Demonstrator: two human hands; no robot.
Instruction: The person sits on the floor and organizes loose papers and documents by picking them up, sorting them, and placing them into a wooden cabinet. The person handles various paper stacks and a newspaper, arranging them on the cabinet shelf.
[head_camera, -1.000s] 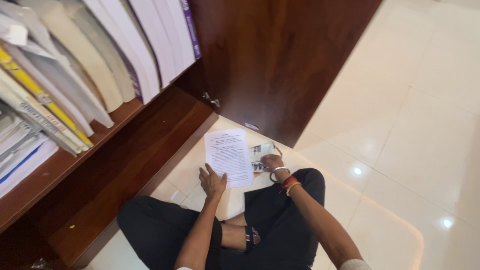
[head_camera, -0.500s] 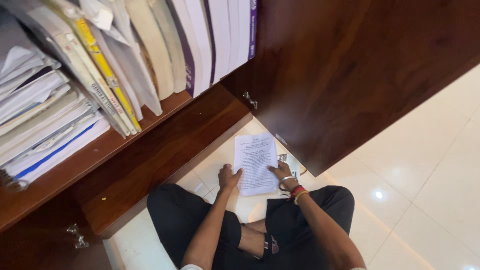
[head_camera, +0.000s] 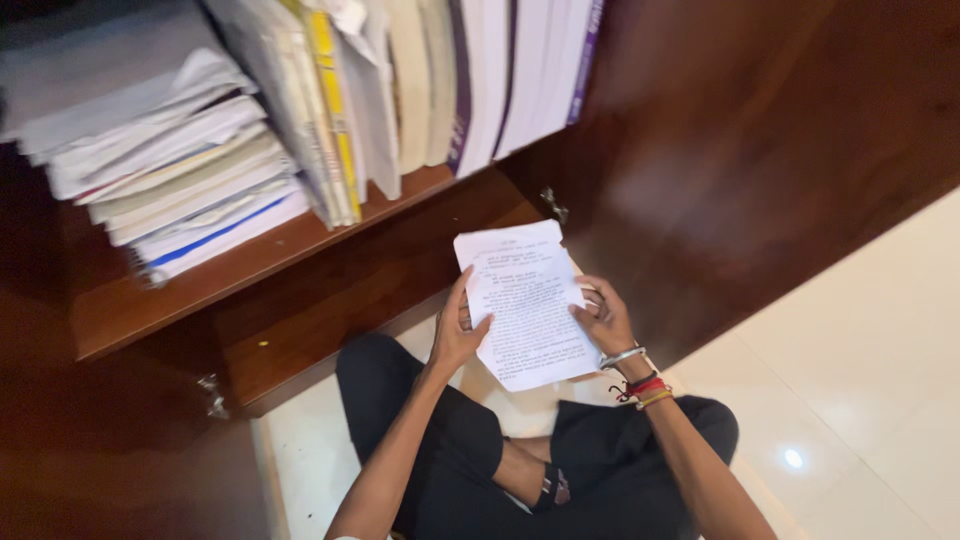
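We hold a thin sheaf of white printed papers (head_camera: 525, 305) up off the floor, in front of the dark wooden cabinet (head_camera: 700, 150). The top page is covered in lines of small dark type under a short centred heading, and it curls a little at the lower edge. Our left hand (head_camera: 455, 335) grips the left margin, thumb on the page; our right hand (head_camera: 603, 318) clasps the right edge, bangles at the wrist. Above, the shelf (head_camera: 250, 265) carries leaning books and stacked files (head_camera: 300, 110).
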